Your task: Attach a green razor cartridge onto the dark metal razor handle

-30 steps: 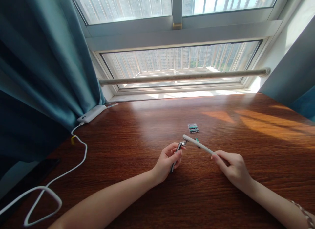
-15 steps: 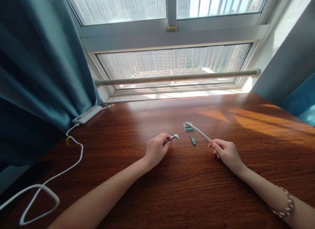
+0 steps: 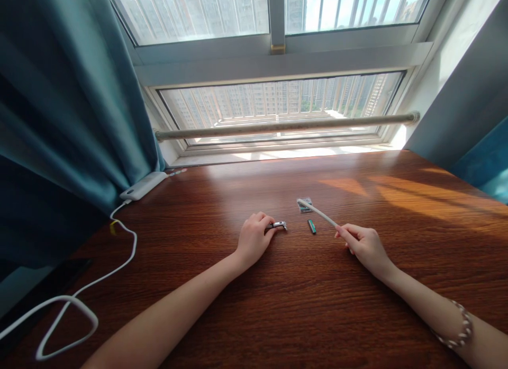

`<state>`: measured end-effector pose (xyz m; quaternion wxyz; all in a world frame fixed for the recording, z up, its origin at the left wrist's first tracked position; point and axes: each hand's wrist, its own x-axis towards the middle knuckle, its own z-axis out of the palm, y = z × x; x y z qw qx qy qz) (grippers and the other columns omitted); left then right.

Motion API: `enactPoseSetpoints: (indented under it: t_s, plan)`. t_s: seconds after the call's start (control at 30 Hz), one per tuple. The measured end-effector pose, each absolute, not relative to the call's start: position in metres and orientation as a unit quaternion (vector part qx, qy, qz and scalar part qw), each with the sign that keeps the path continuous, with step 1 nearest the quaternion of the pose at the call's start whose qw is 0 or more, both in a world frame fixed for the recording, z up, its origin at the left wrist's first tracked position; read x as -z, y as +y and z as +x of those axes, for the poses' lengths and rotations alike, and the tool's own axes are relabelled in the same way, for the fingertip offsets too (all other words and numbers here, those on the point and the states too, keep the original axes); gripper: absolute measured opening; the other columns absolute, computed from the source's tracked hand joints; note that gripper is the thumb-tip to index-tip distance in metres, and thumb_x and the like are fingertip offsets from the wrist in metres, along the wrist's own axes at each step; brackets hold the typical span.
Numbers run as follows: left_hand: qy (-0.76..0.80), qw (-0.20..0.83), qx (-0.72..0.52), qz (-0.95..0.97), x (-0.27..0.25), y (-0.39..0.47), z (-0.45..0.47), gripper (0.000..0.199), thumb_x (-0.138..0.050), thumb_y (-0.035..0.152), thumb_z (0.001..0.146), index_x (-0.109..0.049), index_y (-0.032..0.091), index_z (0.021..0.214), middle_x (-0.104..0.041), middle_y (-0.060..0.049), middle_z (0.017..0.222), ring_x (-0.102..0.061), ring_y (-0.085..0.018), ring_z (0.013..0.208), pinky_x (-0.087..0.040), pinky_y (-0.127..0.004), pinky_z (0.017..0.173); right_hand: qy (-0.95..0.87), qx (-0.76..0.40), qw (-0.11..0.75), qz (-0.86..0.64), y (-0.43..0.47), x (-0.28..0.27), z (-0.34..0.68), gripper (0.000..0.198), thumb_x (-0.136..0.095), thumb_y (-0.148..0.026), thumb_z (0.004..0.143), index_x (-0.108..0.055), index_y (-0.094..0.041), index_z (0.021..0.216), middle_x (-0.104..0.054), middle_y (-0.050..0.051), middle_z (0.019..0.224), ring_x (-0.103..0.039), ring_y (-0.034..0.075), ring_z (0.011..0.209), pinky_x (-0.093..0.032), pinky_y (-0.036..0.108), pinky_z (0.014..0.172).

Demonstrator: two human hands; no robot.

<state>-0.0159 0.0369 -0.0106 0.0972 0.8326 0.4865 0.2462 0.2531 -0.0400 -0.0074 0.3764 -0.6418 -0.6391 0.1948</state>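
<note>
My left hand (image 3: 253, 240) rests on the wooden table (image 3: 278, 305), closed over a razor handle (image 3: 278, 225) whose metal head sticks out to the right, low against the wood. My right hand (image 3: 363, 246) grips the end of a white toothbrush (image 3: 319, 214), which slants up and left so its bristle head hovers over a small clear pack of razor cartridges (image 3: 305, 205). A single green razor cartridge (image 3: 311, 226) lies on the table between my two hands.
A white power bank (image 3: 143, 185) lies at the back left by the teal curtain (image 3: 59, 120), its white cable (image 3: 99, 273) looping toward the near left edge. A dark flat device (image 3: 47, 284) sits at the left edge. A window with a rail (image 3: 286, 125) runs behind the table.
My left hand lowered the razor handle from a raised position down onto the table. The toothbrush in my right hand swung away from the razor, its head now over the cartridge pack.
</note>
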Motion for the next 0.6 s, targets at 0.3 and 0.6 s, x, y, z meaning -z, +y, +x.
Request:
enactPoseSetpoints:
  t_s: [0.3, 0.6]
  plan:
    - [0.483, 0.079, -0.238, 0.839, 0.0122, 0.0363, -0.0155, 0.012, -0.051, 0.029, 0.078, -0.059, 0.021, 0.083, -0.056, -0.003, 0.084, -0.049, -0.018, 0.084, -0.037, -0.03, 0.073, -0.63, -0.203, 0.372, -0.651, -0.0397, 0.0065, 0.2519, 0.039, -0.043, -0.047, 0.081, -0.063, -0.018, 0.065, -0.045, -0.004, 0.041, -0.046, 0.011, 0.042, -0.034, 0.022, 0.048]
    - [0.448, 0.049, -0.276, 0.849, 0.0092, 0.0326, -0.0141, 0.021, -0.057, 0.032, 0.074, -0.057, 0.021, 0.092, -0.056, -0.005, 0.097, -0.047, -0.022, 0.094, -0.039, -0.037, 0.081, -0.611, -0.226, 0.401, -0.644, -0.0394, 0.0096, 0.2538, 0.038, -0.045, -0.048, 0.08, -0.062, -0.018, 0.066, -0.045, -0.004, 0.042, -0.043, 0.01, 0.04, -0.033, 0.022, 0.046]
